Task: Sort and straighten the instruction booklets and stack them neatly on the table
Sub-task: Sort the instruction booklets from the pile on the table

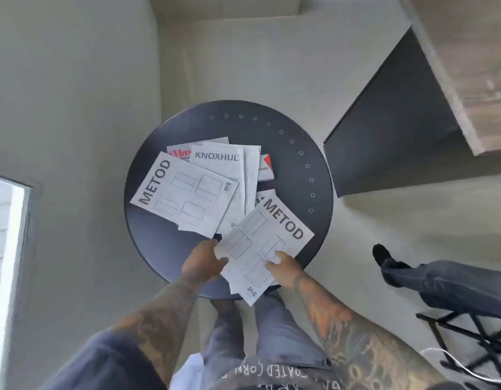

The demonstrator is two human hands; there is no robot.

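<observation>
Two hands grip one METOD booklet (267, 246) at its near end: left hand (205, 261) pinching the left edge, right hand (283, 264) the right. Its long axis runs away up-right; the loose booklets (204, 187) lie beyond the left hand on the tabletop (300, 175).

Probably a home: round side table (294, 130), dark cabinet (398, 122), window (7, 235).

Left hand (205, 260) and right hand (283, 263) forward; fingers pinched shut.
</observation>
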